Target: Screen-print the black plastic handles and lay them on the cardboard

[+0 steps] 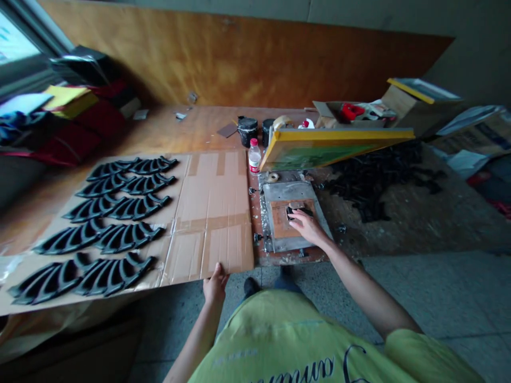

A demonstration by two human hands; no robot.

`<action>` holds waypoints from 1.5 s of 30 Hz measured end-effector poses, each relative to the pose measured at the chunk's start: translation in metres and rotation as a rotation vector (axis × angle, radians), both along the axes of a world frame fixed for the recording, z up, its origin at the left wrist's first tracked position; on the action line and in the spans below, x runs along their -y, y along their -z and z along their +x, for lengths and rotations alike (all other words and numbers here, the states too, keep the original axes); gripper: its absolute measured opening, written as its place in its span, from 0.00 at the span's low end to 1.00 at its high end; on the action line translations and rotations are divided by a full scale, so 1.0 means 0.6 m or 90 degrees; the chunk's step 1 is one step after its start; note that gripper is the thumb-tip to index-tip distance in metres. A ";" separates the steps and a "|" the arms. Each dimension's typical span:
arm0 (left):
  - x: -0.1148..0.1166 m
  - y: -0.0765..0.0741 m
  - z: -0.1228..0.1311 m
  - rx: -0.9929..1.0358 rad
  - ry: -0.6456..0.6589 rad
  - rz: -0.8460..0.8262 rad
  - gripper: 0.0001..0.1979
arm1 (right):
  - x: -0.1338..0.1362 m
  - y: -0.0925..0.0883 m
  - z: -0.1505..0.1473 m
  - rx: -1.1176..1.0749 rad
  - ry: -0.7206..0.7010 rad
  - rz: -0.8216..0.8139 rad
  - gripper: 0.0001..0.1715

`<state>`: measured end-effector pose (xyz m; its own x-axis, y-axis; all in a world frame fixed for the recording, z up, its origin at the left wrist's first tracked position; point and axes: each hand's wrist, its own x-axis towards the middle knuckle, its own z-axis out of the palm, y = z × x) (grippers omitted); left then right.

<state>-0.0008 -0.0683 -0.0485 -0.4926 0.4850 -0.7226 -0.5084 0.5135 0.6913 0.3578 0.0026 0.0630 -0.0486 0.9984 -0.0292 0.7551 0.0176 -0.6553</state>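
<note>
My right hand (305,222) bends over a small black piece (306,210) on a brown pad (281,227), fingertips touching it from above; whether they are clamped, I cannot tell. The pad lies on a grey metal plate (293,247) at a worn wooden workbench (157,127). My left thumb rests on the edge of a cardboard sheet (229,199) bearing two columns of black ribbed parts (120,235); its fingers are partly hidden, their grip unclear. A yellow frame (339,136) tilts behind the plate, before a grey wall. A bottle's (254,154) red label is too small to read; dark script crosses my yellow-green shirt (279,340).
</note>
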 end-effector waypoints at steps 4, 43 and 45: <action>0.021 -0.005 0.003 0.012 0.006 -0.032 0.13 | 0.001 0.013 0.072 0.040 0.000 0.032 0.20; -0.262 -0.302 0.305 -0.223 0.170 0.498 0.28 | -0.015 0.122 0.541 0.117 0.583 -0.181 0.38; -0.305 -0.353 0.300 -0.244 0.173 0.572 0.28 | -0.024 0.099 0.532 0.090 0.567 -0.111 0.39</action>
